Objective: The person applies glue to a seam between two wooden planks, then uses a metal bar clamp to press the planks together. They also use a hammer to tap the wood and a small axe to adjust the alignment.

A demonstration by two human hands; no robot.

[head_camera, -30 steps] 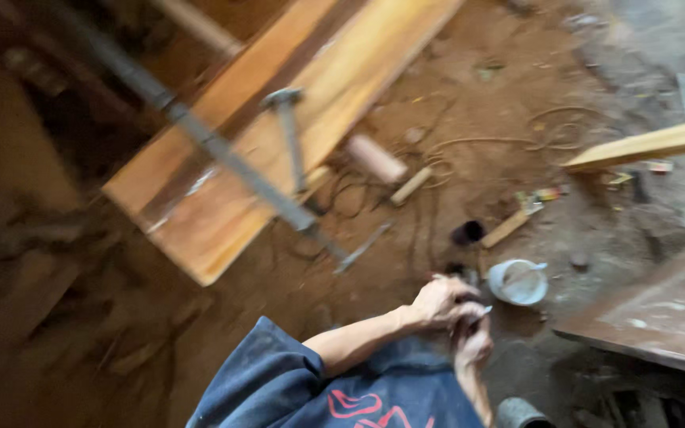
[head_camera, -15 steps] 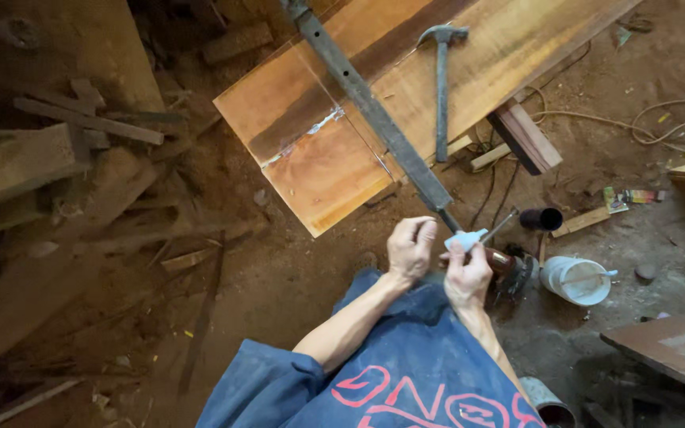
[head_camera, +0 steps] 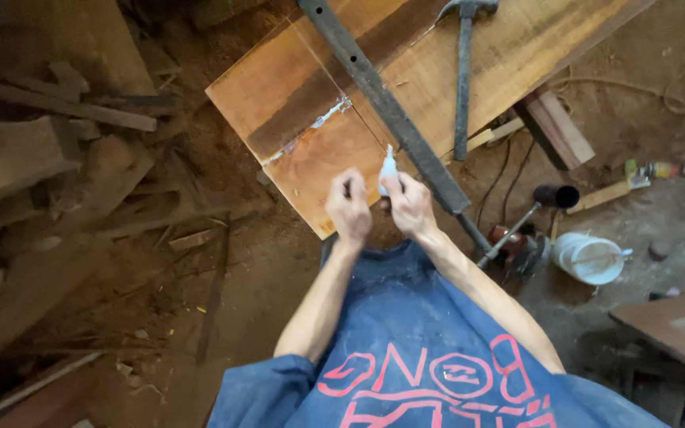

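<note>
Wooden board [head_camera: 406, 71]: the landmark here, lying flat and slanting across the upper middle, its near cut corner closest to the person; a pale streak crosses its face along a scribed line.
Metal bar [head_camera: 386, 107]: long, dark, with holes, lying slantwise on the board and running past its near edge toward the ground.
Hammer [head_camera: 463, 79]: lying on the board right of the bar, head at the far end.
Scrap timber [head_camera: 49, 166]: heaped left of the board, close to its left edge.
White tub [head_camera: 592, 257]: on the dirt, right of and nearer than the board, well apart from it.
Right hand [head_camera: 410, 208]: over the board's near edge, pinching a small white tube.
Left hand [head_camera: 348, 208]: just left of it, fingers curled shut; whether anything is held I cannot tell.
Small white tube [head_camera: 388, 168]: upright, nozzle up, above the board's near edge beside the bar.
Step, as I judge it: readying the tube, nothing yet laid down.
Next move calls for: tipping the nozzle down steadily.
Room: bare board left of the bar; the bar hems the right.
</note>
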